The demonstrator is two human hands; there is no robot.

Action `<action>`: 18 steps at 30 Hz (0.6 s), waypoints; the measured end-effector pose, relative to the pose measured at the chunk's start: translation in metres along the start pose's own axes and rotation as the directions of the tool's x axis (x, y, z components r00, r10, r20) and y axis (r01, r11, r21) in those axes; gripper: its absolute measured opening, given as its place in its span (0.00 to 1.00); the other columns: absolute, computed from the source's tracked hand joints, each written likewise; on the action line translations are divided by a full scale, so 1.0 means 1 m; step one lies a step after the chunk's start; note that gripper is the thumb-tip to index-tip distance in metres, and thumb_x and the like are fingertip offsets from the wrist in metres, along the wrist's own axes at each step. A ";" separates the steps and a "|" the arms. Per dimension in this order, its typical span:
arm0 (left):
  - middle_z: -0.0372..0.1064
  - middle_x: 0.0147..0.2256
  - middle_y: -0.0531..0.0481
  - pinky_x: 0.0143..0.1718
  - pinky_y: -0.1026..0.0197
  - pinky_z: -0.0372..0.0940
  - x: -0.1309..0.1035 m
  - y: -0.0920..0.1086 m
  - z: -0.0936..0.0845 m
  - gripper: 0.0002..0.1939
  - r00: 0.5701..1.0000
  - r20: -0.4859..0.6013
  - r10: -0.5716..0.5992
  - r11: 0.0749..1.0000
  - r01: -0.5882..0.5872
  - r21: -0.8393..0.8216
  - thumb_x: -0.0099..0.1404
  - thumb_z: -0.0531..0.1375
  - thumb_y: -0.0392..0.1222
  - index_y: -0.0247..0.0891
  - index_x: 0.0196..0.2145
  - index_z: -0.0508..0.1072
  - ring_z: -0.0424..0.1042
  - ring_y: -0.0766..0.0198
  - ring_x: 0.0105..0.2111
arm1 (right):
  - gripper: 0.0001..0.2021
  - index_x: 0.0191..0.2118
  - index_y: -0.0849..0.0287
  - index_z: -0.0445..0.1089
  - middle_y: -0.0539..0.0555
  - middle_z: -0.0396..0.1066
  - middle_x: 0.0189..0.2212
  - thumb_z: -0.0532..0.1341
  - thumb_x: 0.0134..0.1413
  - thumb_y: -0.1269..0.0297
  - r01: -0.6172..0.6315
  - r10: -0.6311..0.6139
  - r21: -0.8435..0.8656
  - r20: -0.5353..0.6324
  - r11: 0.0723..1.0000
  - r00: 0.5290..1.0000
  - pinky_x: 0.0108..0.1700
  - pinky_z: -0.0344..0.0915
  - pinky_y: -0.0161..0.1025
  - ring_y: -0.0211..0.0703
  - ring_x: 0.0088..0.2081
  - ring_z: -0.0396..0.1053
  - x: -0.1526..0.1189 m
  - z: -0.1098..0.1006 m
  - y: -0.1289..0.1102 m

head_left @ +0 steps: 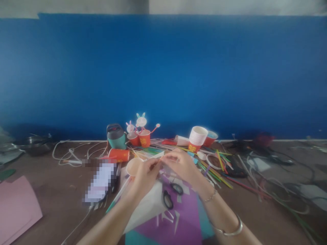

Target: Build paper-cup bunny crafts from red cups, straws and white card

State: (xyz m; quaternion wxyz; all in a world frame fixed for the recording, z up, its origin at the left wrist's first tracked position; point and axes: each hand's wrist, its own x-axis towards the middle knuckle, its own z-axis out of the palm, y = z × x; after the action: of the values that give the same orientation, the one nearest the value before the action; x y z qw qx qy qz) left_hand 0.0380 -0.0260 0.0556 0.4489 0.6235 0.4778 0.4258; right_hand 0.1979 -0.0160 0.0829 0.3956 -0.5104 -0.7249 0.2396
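My left hand [148,172] and my right hand [181,165] meet above the papers, fingertips pinched close together. Whatever lies between the fingers is too small and blurred to name. A whitish strip [155,155] shows just above the left fingers; I cannot tell whether it is held. Beside my left hand is a paper cup [134,167] with its pale round opening showing. Black-handled scissors [168,199] lie below the hands on purple paper [184,217], near a white sheet [146,207] and several white paper scraps [176,219].
Behind stand a stack of paper cups [198,136], red cups with rabbit figures [144,138] and a teal container [116,137]. An orange cup [119,155] lies on its side. Coloured sticks [217,173] spread right. A phone [100,182], cables [71,153] and pink paper [19,207] lie left.
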 end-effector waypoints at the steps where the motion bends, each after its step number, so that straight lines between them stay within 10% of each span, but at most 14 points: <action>1: 0.61 0.19 0.55 0.23 0.66 0.52 0.000 -0.001 0.000 0.17 1.000 0.004 0.004 1.000 -0.004 0.006 0.62 0.55 0.53 0.37 0.26 0.72 0.59 0.67 0.21 | 0.09 0.31 0.55 0.78 0.55 0.75 0.34 0.61 0.54 0.59 0.002 -0.002 0.014 0.008 1.000 1.000 0.44 0.64 0.42 0.49 0.41 0.70 0.001 -0.001 0.001; 18: 0.58 0.16 0.57 0.21 0.66 0.48 -0.003 0.009 -0.010 0.16 0.989 0.150 0.014 0.992 -0.032 0.118 0.61 0.55 0.48 0.38 0.21 0.70 0.55 0.69 0.18 | 0.05 0.28 0.58 0.75 0.54 0.74 0.32 0.66 0.47 0.63 -0.020 -0.007 0.171 0.155 0.985 0.988 0.38 0.67 0.39 0.44 0.36 0.71 0.002 -0.007 0.001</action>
State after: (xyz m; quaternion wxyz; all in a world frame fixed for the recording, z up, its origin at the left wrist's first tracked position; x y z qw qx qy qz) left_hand 0.0294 -0.0283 0.0667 0.4400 0.6848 0.4607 0.3538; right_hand 0.2041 -0.0141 0.0867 0.3799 -0.4564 -0.7284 0.3417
